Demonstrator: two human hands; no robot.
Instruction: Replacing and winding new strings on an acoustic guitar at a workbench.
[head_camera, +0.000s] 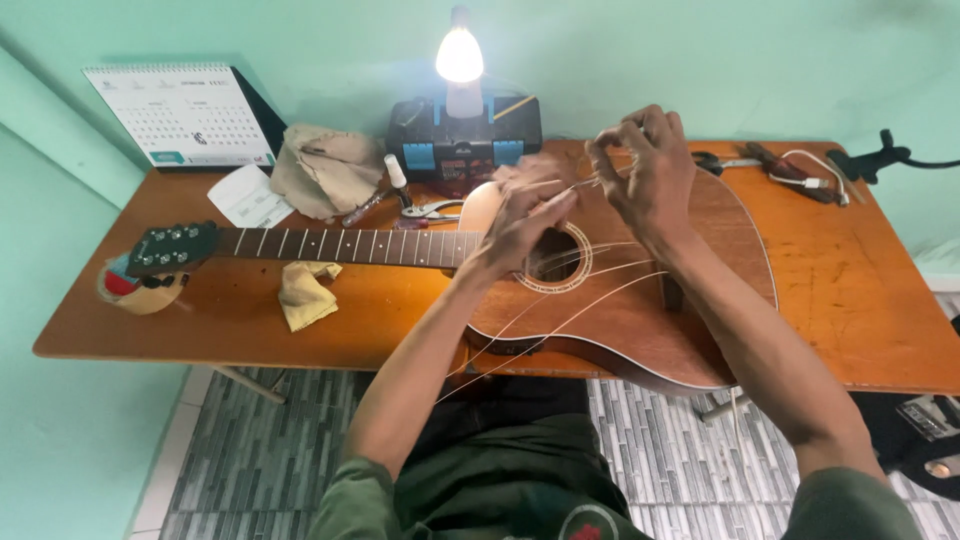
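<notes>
**Tech 1:** Hands first. What is the state of each?

**Tech 2:** Both are raised above the guitar (640, 300). The right hand (648, 170) has thumb and fingertips closed in a pinch on a thin guitar string (590, 285) near the upper edge of the body. The left hand (525, 225) is blurred; it hovers over the sound hole (556, 258) with fingers half curled, and I cannot tell whether it grips a string or only touches one.

**Tech 1:** Where do the strings lie from the hands?

**Tech 2:** Several loose strings run from the pinch point and the sound hole down and left, over the near edge of the body toward the person's lap. They are slack, not stretched along the neck (345, 245).

**Tech 1:** Long axis of the instrument?

**Tech 2:** It lies flat on the table (860, 290), left to right. The headstock (172, 247) is at far left, the body in the middle, so the neck points away from both hands. The left hand is the nearer to the neck and the sound hole.

**Tech 1:** Surroundings?

**Tech 2:** A yellow cloth (305, 293) lies just below the neck. A toolbox (465, 140) with a lit lamp (460, 58) stands behind the body, pliers (432, 210) just beside it, and a calendar (185, 115) stands at the back left.
</notes>
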